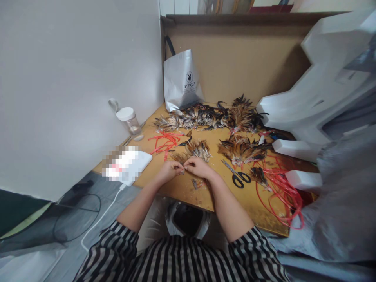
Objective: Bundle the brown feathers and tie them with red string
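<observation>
Left hand (172, 171), right hand (197, 166): both grips pinched closed at small bit (182, 172), can't tell what; feathers (199, 150) just beyond.

Diffuse, moderate indoor light. Soft shadow on brown board (235, 58) beside white foam (323, 90). Pixelated, overbright patch covers part of white device (143, 161). Edges stretched; grey cloth (346, 176) at right blurred; feathers (242, 149) slightly soft.

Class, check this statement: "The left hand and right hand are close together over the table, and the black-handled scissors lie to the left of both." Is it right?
Not quite: the black-handled scissors lie to the right of both hands, as the head view shows. The left hand and right hand are close together over the table.
</observation>
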`<state>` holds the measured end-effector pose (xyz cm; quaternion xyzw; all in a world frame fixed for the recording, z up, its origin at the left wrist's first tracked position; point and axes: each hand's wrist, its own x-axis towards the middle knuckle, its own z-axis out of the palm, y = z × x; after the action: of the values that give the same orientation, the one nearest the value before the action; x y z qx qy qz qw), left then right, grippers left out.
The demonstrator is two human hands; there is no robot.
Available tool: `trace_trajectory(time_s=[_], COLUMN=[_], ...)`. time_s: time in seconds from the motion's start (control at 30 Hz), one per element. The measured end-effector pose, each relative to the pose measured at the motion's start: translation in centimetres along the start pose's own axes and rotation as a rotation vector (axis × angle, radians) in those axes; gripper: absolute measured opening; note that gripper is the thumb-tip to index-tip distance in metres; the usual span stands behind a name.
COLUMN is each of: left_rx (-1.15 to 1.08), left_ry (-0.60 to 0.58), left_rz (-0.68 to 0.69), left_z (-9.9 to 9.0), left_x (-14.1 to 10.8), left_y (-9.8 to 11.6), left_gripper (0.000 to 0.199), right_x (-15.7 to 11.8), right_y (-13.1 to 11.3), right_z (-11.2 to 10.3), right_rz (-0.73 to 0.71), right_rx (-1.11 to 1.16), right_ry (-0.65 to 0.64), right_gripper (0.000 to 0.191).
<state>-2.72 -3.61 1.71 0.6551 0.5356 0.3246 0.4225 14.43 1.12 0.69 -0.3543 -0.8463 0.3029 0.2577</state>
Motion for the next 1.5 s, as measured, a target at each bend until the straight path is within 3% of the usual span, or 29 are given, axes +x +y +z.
trace_trajectory(time_s=[0.17,0.43,0.8,1.03,1.23,1.5], left_rx=[-0.071,-0.308,-0.366,-0.313,-0.168,0.297], left_ry=[-0.023,-0.044,-0.012,-0.048,-0.029,0.123], left_rz=[-0.050,-0.217,-0.297,-0.222,-0.068,0.176], left_z=[0.0,-0.1,-0.3,-0.1,0.4,0.7], left_x=[0.3,1.2,1.2,0.9,0.8,0.0], left_y=[-0.2,-1.3,0.0,-0.2,-0.8,-0.5], left_gripper=[0.009,0.011,0.013,0.014,0.010,0.015], right_x=[0.0,-0.2,-0.3,0.2,0.2,0.1], right_y=[0.2,0.1,0.0,-0.7,-0.2,-0.3], right_z=[0.1,-0.2,-0.1,0.1,1.2,1.1], right_rz=[0.094,0.124,0.077,0.134,0.111,0.100], right_rx=[0.019,0.019,0.044,0.098,-0.002,-0.132], right_ry=[-0.006,-0.049,-0.158,-0.002,-0.061,-0.025], right_gripper=[0.013,0.013,0.015,0.020,0.021,0.017])
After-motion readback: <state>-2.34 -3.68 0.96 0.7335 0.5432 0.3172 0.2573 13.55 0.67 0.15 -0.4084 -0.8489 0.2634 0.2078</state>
